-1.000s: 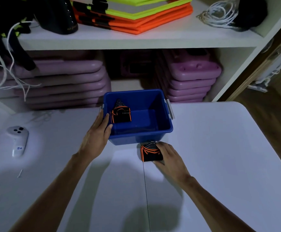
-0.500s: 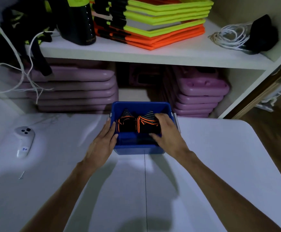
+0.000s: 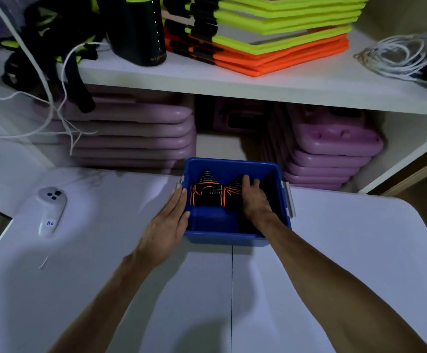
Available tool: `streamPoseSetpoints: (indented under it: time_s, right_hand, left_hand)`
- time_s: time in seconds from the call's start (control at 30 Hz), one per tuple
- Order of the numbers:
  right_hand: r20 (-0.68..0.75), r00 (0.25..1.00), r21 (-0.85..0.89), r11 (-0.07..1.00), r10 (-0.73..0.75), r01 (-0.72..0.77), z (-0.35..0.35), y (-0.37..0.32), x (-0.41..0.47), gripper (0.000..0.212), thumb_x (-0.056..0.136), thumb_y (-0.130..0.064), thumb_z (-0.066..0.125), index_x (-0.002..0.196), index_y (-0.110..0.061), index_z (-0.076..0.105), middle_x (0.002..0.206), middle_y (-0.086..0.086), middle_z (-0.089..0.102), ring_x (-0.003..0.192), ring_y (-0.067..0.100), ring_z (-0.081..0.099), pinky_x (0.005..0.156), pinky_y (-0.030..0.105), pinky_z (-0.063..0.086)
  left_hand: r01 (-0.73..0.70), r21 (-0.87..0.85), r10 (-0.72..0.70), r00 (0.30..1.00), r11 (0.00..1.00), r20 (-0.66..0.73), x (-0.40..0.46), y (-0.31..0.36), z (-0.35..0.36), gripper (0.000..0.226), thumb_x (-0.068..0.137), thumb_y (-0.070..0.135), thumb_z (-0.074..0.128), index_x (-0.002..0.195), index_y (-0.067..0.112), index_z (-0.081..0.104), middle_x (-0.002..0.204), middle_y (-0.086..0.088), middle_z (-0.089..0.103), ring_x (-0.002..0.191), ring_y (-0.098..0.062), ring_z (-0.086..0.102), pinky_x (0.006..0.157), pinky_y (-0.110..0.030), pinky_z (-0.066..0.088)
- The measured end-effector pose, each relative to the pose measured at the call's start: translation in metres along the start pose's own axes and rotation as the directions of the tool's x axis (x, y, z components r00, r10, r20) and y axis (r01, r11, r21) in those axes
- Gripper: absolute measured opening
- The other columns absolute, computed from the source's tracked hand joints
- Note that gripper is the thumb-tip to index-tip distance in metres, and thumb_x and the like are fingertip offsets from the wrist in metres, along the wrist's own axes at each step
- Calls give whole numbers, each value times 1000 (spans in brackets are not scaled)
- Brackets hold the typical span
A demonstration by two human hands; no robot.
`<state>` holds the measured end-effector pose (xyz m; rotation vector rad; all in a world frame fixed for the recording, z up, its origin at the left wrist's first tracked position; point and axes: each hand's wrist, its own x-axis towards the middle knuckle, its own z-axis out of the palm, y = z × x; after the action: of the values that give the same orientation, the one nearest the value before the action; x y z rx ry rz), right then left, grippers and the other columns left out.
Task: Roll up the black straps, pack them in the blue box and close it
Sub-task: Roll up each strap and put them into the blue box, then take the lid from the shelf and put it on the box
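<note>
Our left hand (image 3: 168, 220) rests flat against the blue box (image 3: 222, 236); our right hand (image 3: 254, 197) grips a rolled strap (image 3: 234, 189) inside.

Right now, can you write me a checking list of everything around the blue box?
Surface: white table, seam down its middle.
Job's things: blue box open, no lid seen; two rolled straps inside, side by side.
Clutter: white controller on the table, left.
Hands: left hand flat against the box's left wall; right hand inside, on the right-hand strap.
Cables: white cords coiled on the shelf; more hang at left.
Surroundings: purple cases stacked under the shelf.
</note>
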<state>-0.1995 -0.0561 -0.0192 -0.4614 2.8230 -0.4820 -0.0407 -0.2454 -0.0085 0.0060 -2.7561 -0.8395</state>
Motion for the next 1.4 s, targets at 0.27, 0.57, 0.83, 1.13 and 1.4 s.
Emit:
streamPoseSetpoints:
  time_s: [0.27,0.57,0.83,1.13,1.4]
  right_hand:
    - [60,998,159,986,33,-42,-9,-1,-8,90,73,-4,78,137,-26,20,123,19,44,111,40,53,96,51,48]
    - [-218,976,230,972,4,47,-88,-22,-53,72,87,-46,66,144,-23,31,131,15,43,118,39,49,95,48,48]
    - [-641,763,92,978,-85,186,-290,-67,-113,68,90,-61,49,146,-24,33,138,9,45,129,30,41,105,44,39]
    - [-873,464,-117,988,-150,98,-502,-118,-184,62,94,-58,46,144,-25,33,140,6,44,128,26,42,104,43,42]
    - [-923,374,-110,994,-93,-26,-630,-128,-191,54,95,-52,49,140,-22,41,136,8,46,125,27,45,104,44,43]
  left_hand:
    - [20,-7,-20,1000,1000,12,0,-1,-1,68,96,52,21,149,9,26,157,1,20,145,-9,18,115,-12,9]
    - [-24,100,25,1000,995,-6,44,43,-42,82,89,68,4,151,14,14,157,4,0,147,-12,-1,119,-33,7]
    - [-352,129,372,907,927,-197,154,182,-167,72,92,59,15,153,20,15,159,9,1,147,-5,-7,121,-36,8]
    - [-613,173,618,653,771,-438,246,364,-320,68,95,56,18,152,19,15,160,8,5,146,-4,-3,121,-33,8]
    - [-611,273,664,622,743,-414,316,457,-386,59,102,43,26,153,14,14,161,0,8,148,-11,3,120,-35,9]
